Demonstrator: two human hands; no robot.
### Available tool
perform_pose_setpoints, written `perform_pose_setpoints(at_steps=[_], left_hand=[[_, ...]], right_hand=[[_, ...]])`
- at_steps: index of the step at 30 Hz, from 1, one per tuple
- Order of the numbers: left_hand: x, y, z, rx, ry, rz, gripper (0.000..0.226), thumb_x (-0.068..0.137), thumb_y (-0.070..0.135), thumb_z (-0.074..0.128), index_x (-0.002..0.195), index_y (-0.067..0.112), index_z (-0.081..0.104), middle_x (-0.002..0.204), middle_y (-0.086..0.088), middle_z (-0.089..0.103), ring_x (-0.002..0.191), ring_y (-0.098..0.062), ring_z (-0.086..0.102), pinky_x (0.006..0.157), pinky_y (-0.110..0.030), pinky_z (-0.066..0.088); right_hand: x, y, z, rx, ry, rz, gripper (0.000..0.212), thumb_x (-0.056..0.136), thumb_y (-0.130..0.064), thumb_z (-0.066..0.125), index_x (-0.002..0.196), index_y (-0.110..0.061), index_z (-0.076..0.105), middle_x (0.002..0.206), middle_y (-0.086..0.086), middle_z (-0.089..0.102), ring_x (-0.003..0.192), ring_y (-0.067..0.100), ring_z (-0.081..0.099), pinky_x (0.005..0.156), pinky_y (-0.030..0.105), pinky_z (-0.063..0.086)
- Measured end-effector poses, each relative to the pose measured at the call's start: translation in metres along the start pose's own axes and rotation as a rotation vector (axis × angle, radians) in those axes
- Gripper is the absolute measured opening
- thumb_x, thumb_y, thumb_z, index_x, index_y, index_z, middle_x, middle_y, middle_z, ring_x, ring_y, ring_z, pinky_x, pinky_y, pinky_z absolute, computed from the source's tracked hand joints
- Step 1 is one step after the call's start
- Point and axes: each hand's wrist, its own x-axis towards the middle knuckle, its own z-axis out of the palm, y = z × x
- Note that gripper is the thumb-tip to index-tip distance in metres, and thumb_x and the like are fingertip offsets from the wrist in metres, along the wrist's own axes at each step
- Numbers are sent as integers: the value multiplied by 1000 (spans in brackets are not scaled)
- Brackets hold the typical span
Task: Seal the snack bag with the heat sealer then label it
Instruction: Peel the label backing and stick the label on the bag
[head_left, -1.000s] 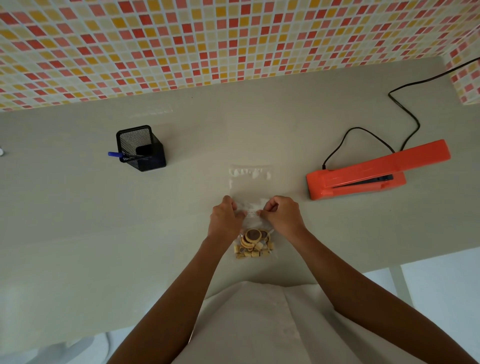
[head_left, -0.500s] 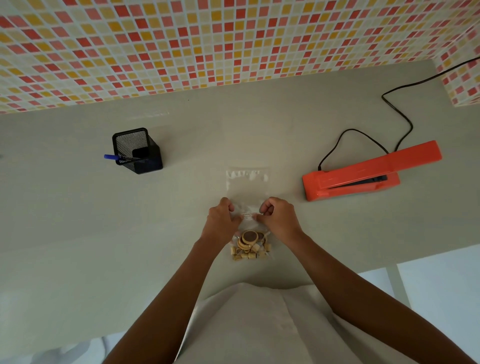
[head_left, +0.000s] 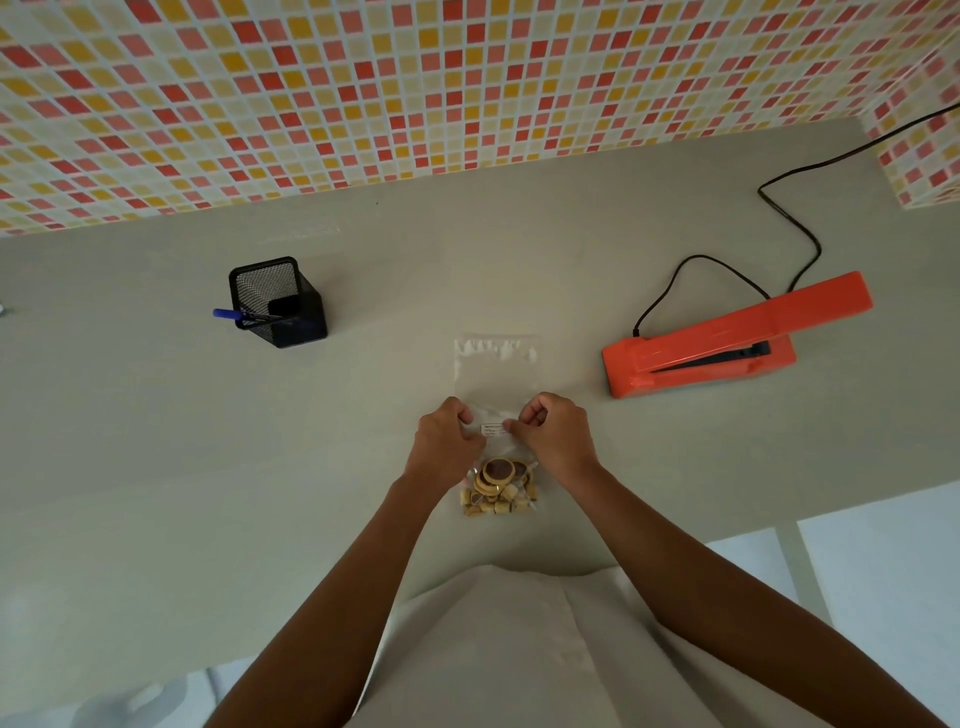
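A clear snack bag (head_left: 494, 371) lies flat on the grey table (head_left: 156, 441), with round biscuits and small beige pieces bunched at its near end. A small white label (head_left: 493, 429) sits across the bag's middle. My left hand (head_left: 448, 441) pinches the label's left end and my right hand (head_left: 556, 436) pinches its right end, fingers curled, both resting on the bag. The orange heat sealer (head_left: 727, 338) stands to the right of the bag, its arm raised a little, apart from my hands.
A black mesh pen holder (head_left: 278, 301) with a blue pen stands at the left back. The sealer's black cord (head_left: 800, 228) loops toward the right wall. A tiled wall runs along the table's far edge. The table's near edge is just behind my forearms.
My hands stay on the label and bag with hardly any motion. The view has shifted slightly.
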Motion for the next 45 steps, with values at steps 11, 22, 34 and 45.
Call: perform_pose_setpoints(at_steps=[11, 22, 34, 45], left_hand=[[-3, 2, 2, 2, 18, -18, 15, 82, 22, 66, 90, 20, 54, 82, -8, 68, 68, -26, 71, 61, -46, 61], [-9, 7, 9, 83, 111, -11, 8, 87, 17, 61, 94, 14, 57, 91, -8, 66, 83, -28, 66, 76, -43, 59], [-9, 5, 11, 64, 134, -17, 19, 88, 28, 67, 89, 15, 53, 86, -6, 64, 79, -28, 64, 71, -41, 57], [-12, 3, 4, -11, 85, 12, 5, 90, 8, 54, 90, 12, 58, 88, -8, 66, 81, -26, 66, 71, -39, 57]], right_hand=[[-9, 4, -2, 106, 46, 6, 23, 78, -25, 83, 78, -9, 65, 70, 0, 65, 59, 7, 55, 57, 19, 45], [-15, 8, -3, 70, 44, 3, 8, 79, -3, 71, 81, -9, 67, 69, -2, 60, 60, 5, 52, 63, 20, 42], [-29, 2, 11, 77, 145, 85, 26, 79, -28, 81, 81, -10, 62, 74, -1, 64, 64, 12, 56, 56, 21, 41], [-35, -7, 7, 59, 128, 143, 10, 83, -18, 73, 86, -12, 66, 79, -3, 65, 75, 16, 61, 69, 24, 44]])
